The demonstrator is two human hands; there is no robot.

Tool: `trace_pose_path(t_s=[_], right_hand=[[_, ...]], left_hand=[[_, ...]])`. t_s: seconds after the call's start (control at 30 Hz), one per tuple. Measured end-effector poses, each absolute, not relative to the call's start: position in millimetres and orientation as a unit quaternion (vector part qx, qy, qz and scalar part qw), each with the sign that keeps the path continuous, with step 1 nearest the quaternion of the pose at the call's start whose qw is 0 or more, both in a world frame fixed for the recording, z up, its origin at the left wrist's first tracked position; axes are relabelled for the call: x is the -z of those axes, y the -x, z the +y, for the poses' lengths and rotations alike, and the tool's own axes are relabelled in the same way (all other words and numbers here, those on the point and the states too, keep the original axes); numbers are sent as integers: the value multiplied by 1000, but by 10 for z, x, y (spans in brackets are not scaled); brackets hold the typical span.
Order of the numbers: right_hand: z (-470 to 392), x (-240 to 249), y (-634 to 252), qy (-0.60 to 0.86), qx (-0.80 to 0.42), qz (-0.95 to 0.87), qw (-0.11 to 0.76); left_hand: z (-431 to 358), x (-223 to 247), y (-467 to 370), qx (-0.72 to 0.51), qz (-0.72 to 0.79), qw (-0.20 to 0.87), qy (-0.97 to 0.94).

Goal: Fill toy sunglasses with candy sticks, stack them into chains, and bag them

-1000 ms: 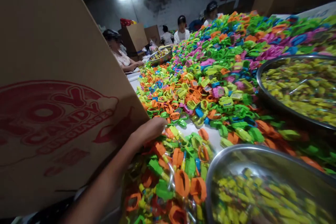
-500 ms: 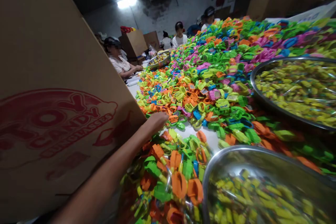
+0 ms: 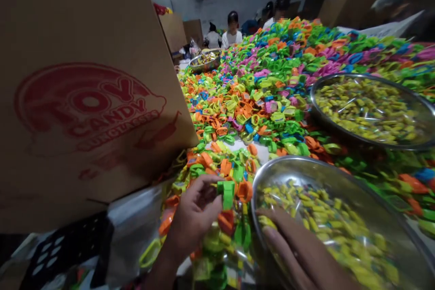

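Near bowl (image 3: 350, 195): smooth, shiny metal. Sweets (image 3: 340, 235) inside bowl: glossy wrappers. Toys (image 3: 226, 167) left of bowl: smooth plastic. Box (image 3: 84, 113) far left of bowl: matt cardboard.

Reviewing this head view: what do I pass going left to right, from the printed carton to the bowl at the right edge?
Toy Candy carton → left hand → green plastic toy → right hand → farther steel bowl.

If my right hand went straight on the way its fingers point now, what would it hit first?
Your right hand would probably meet the left wall of the near metal bowl first, though depth is unclear.
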State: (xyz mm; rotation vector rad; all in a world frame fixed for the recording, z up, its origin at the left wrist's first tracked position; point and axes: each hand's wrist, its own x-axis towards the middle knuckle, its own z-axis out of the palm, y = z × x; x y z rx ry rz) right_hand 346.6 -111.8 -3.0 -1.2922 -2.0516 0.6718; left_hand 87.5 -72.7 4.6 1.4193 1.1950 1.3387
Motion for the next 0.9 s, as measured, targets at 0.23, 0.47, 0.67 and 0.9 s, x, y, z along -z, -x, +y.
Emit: trace_pose_path(t_s=[0.23, 0.47, 0.67, 0.9], right_hand=[[-1177, -157, -2964, 410, -274, -825, 278], [-1225, -216, -2930, 414, -265, -832, 257], [-1225, -277, -2965, 420, -223, -851, 221], [-1166, -214, -3047, 397, -246, -858, 214]], left_hand=[[-1227, 235, -928, -549, 524, 322, -566], [-1382, 259, -923, -516, 498, 192, -670], [-1404, 331, -877, -482, 475, 142, -723], [-1485, 337, -826, -421, 463, 155, -765]])
